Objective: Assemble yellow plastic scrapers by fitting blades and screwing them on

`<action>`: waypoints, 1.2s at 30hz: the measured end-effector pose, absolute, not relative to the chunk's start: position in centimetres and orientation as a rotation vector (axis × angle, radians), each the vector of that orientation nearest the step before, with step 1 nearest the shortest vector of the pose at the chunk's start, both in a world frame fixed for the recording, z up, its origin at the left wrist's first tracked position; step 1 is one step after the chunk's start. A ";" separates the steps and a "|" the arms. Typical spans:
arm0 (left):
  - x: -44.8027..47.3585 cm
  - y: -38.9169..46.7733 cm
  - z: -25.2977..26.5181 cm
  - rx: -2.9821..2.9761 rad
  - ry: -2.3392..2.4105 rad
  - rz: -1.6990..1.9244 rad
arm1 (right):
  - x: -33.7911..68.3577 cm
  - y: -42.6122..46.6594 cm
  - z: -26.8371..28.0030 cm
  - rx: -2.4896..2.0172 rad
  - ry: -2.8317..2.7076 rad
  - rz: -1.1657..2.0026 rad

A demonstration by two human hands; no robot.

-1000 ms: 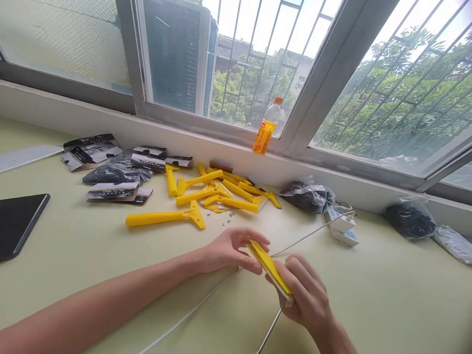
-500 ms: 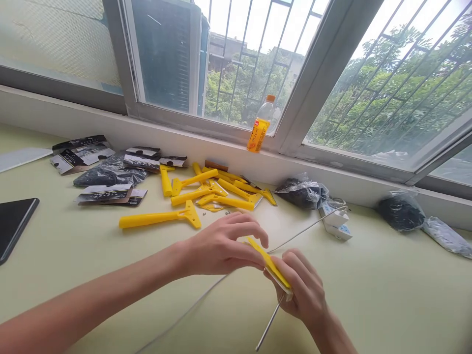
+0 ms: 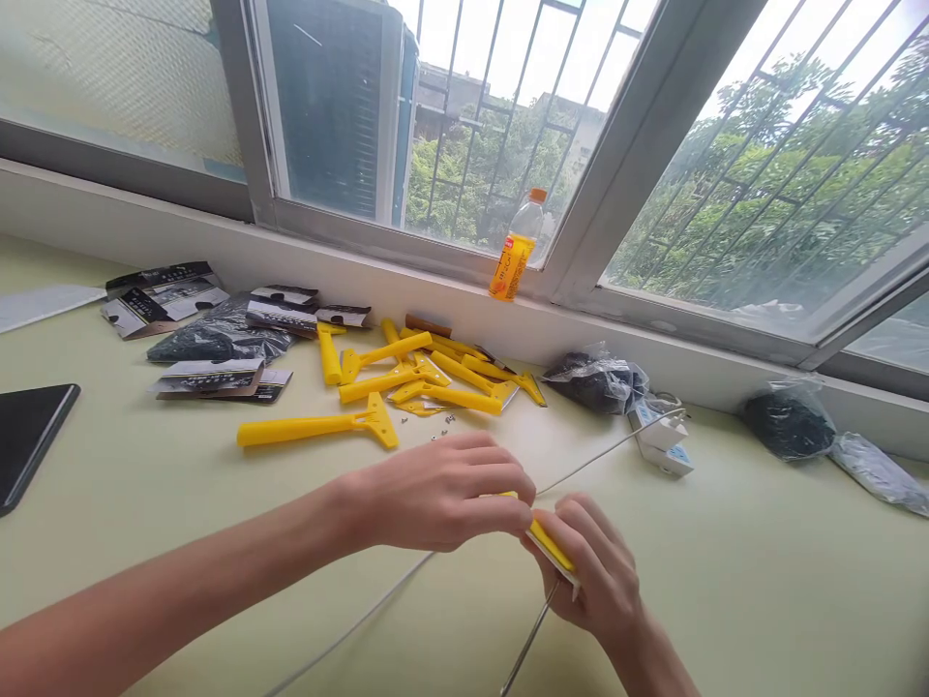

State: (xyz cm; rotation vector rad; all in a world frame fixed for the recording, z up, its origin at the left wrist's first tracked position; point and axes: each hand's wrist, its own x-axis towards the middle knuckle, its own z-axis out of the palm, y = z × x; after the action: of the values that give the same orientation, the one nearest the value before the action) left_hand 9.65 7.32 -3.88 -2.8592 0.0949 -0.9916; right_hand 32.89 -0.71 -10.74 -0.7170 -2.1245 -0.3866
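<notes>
My right hand [image 3: 601, 561] is closed around a yellow plastic scraper piece [image 3: 553, 548] with a pale strip along its lower edge. From beneath the same hand a thin metal rod [image 3: 528, 647], like a screwdriver shaft, points down toward me; its other end is hidden. My left hand [image 3: 461, 496] is closed over the far end of the yellow piece, thumb and fingers pinching it. Beyond the left hand lie a yellow scraper handle [image 3: 309, 429] and a few tiny screws [image 3: 448, 420].
A pile of yellow scrapers [image 3: 396, 384] lies by the wall, near opened cardboard packaging [image 3: 210, 376] and black items in plastic bags [image 3: 595, 379]. A white cable [image 3: 363, 620] runs under my hands to a power strip [image 3: 662, 445]. An orange-capped bottle [image 3: 512, 261] stands on the sill.
My left hand's fingers have come down and closed over the far end of the yellow piece, now covering much of it. The right hand stays nearly in place.
</notes>
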 end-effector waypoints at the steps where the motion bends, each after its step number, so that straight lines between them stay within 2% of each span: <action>1: 9.6 7.4 -4.0 -2.835 0.110 -0.997 | 32.9 -0.7 -10.7 -0.716 -2.128 -0.390; 9: 9.7 7.5 -4.4 -2.852 0.117 -1.067 | 32.7 -0.7 -10.7 -0.727 -2.138 -0.395; 32: 9.7 7.4 -5.0 -3.069 0.013 -0.846 | 32.3 -1.0 -10.5 -0.769 -2.135 -0.352; 36: 9.8 7.2 -5.2 -3.108 -0.012 -0.904 | 32.0 -1.1 -10.3 -0.796 -2.121 -0.326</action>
State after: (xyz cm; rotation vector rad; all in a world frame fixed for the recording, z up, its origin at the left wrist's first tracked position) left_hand 9.85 7.19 -5.19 -3.1083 -0.0117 -0.9043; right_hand 31.95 -1.06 -10.33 -0.7957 -2.1211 -0.3256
